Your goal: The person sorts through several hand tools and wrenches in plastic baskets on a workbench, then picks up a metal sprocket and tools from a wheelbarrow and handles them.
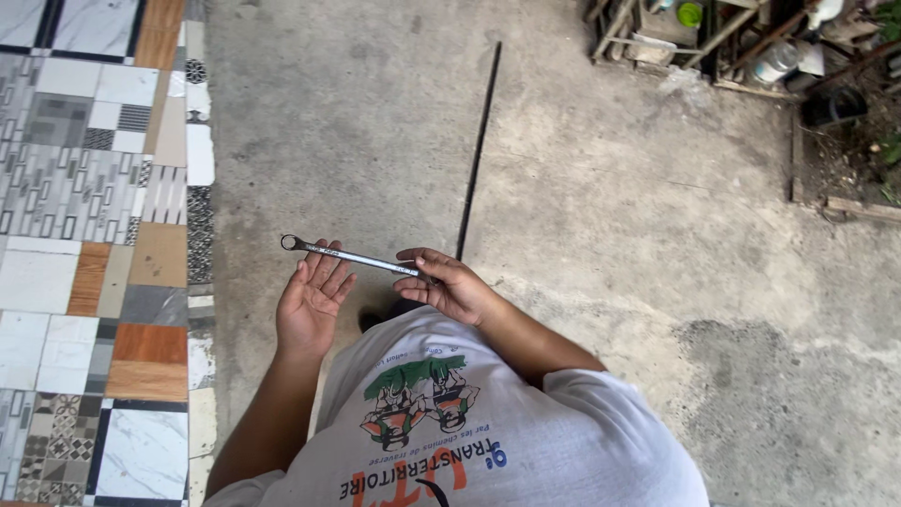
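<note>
Two hands (pixel 314 296) (pixel 449 284) holding spanner (pixel 349 255), concrete floor (pixel 610 216), patchwork tiles (pixel 84 188)

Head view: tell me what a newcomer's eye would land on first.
First, the slim metal ring spanner at the centre, gripped at one end by the right hand and lying across the fingers of the open left hand. Next, the patchwork of mismatched tiles down the left edge, beside the bare concrete floor. Last, the clutter of wooden frames and containers at the top right.
</note>
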